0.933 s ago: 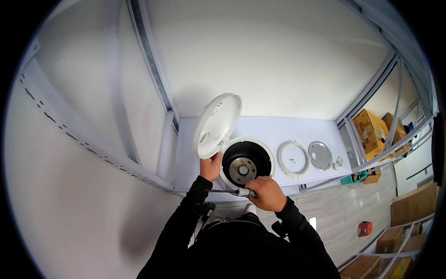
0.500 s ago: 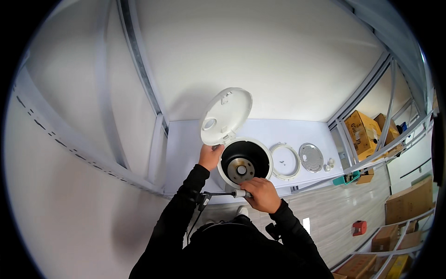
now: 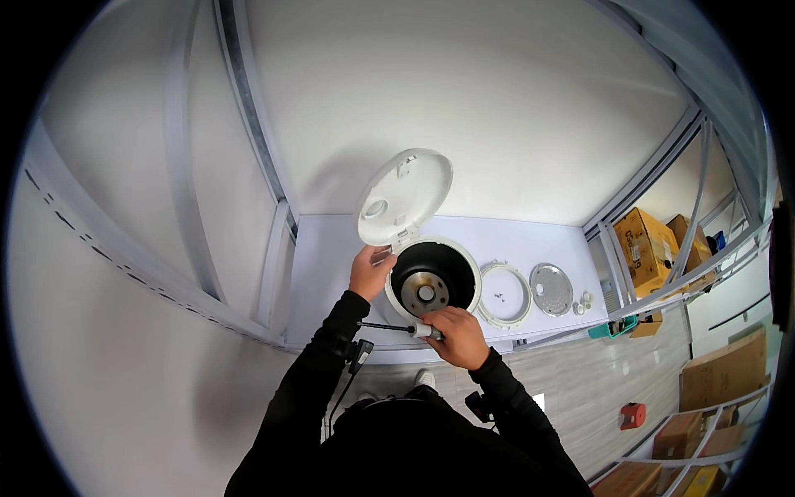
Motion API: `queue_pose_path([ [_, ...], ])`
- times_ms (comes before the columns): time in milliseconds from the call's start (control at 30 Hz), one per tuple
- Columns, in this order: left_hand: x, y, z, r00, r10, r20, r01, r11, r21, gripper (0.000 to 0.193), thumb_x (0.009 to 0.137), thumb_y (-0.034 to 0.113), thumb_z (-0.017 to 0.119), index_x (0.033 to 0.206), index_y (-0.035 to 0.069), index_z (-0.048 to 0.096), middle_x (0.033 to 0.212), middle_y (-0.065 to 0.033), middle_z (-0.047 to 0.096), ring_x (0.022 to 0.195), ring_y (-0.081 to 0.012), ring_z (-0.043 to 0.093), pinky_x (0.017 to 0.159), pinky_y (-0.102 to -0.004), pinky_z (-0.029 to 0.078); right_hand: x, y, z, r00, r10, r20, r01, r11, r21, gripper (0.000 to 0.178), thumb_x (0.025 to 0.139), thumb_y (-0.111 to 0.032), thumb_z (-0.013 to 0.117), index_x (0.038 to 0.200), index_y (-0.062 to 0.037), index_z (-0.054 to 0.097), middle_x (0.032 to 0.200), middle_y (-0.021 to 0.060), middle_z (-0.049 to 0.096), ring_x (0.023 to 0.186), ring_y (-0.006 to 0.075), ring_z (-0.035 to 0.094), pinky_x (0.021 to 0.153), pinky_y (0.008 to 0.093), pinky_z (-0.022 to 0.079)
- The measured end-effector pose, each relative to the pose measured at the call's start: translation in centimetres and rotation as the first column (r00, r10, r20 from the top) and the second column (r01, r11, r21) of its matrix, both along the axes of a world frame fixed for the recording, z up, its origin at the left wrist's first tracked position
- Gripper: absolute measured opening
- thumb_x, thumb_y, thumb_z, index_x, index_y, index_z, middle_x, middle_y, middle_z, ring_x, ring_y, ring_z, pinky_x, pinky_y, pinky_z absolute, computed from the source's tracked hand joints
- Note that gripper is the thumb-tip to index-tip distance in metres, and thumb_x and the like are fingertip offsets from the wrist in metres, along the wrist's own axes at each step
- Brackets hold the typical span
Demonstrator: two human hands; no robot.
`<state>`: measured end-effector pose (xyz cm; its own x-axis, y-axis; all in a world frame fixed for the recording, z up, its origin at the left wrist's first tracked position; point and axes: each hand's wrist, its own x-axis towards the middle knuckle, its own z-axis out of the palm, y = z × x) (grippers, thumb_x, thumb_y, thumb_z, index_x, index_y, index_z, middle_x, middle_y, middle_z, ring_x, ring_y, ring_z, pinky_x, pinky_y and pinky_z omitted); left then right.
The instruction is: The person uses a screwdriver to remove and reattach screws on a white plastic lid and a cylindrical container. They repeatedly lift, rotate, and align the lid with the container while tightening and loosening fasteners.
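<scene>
A white rice cooker (image 3: 474, 263) stands on the table with its lid (image 3: 421, 189) raised. Down in its dark inside, the round metal heating plate (image 3: 432, 306) shows. My left hand (image 3: 370, 272) is at the lower edge of the lid beside the hinge, thumb and fingers bent around it; the exact grip is partly hidden. My right hand (image 3: 458, 334) is closed around the handle of a screwdriver (image 3: 420, 330) at the cooker's near rim. The screwdriver's dark shaft points left, toward my left wrist, and is apart from the cooker's hinge.
Right of the cooker lie a white ring (image 3: 528, 302) with several small screws inside it, a round perforated metal plate (image 3: 552, 290) and small white parts (image 3: 581, 304). Metal frame posts flank the table. Cardboard boxes (image 3: 642, 248) and a red stool (image 3: 633, 416) are farther right.
The view has shifted slightly. My left hand's fingers have moved up a little against the lid's lower edge. The screwdriver remains in my right hand, its shaft tilting slightly more upward to the left.
</scene>
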<state>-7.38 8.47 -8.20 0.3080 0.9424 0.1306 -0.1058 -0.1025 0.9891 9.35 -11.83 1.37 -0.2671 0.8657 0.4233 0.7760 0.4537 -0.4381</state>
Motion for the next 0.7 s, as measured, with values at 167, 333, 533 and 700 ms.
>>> queue_pose_path([
  [167,-1.3,-1.2,-0.4,1.000,0.021,0.001,-0.021,1.000,0.005,0.057,0.088,0.013,0.073,0.139,-0.001,0.054,0.137,-0.0180,0.062,0.125,-0.0295,0.062,0.101,-0.0392,0.050,-0.1,1.2,-0.9,1.000,-0.027,0.004,0.027,1.000,0.012,0.035,0.075,-0.013,0.085,0.104,-0.0079,0.068,0.095,0.0083,0.072,0.086,0.0319,0.068,0.073,0.0420,0.053],
  [333,-3.8,-3.0,0.8,0.998,0.013,-0.067,-0.011,1.000,0.030,0.060,0.087,0.014,0.075,0.142,0.003,0.053,0.136,-0.0158,0.064,0.125,-0.0295,0.062,0.102,-0.0401,0.050,-0.4,1.5,-0.8,0.998,-0.048,-0.030,0.048,0.999,-0.018,0.034,0.075,-0.014,0.084,0.104,-0.0077,0.068,0.093,0.0091,0.071,0.085,0.0324,0.067,0.073,0.0430,0.053],
  [533,-4.5,-6.1,0.7,0.994,-0.051,-0.101,0.050,0.999,-0.012,0.066,0.087,0.019,0.079,0.145,0.005,0.051,0.141,-0.0137,0.059,0.128,-0.0295,0.060,0.104,-0.0428,0.049,-1.7,1.2,0.0,0.994,-0.109,-0.028,0.107,0.993,-0.054,0.033,0.077,-0.017,0.083,0.104,-0.0066,0.067,0.091,0.0106,0.070,0.086,0.0332,0.067,0.074,0.0441,0.053],
  [700,-4.2,-7.3,1.7,0.982,-0.067,-0.175,0.071,0.997,0.018,0.073,0.089,0.019,0.079,0.151,0.005,0.044,0.147,-0.0141,0.053,0.135,-0.0283,0.053,0.109,-0.0434,0.045,-3.5,1.3,-1.0,0.987,-0.137,-0.086,0.136,0.990,-0.022,0.033,0.077,-0.014,0.081,0.105,-0.0058,0.067,0.097,0.0107,0.071,0.089,0.0339,0.067,0.077,0.0447,0.053],
])
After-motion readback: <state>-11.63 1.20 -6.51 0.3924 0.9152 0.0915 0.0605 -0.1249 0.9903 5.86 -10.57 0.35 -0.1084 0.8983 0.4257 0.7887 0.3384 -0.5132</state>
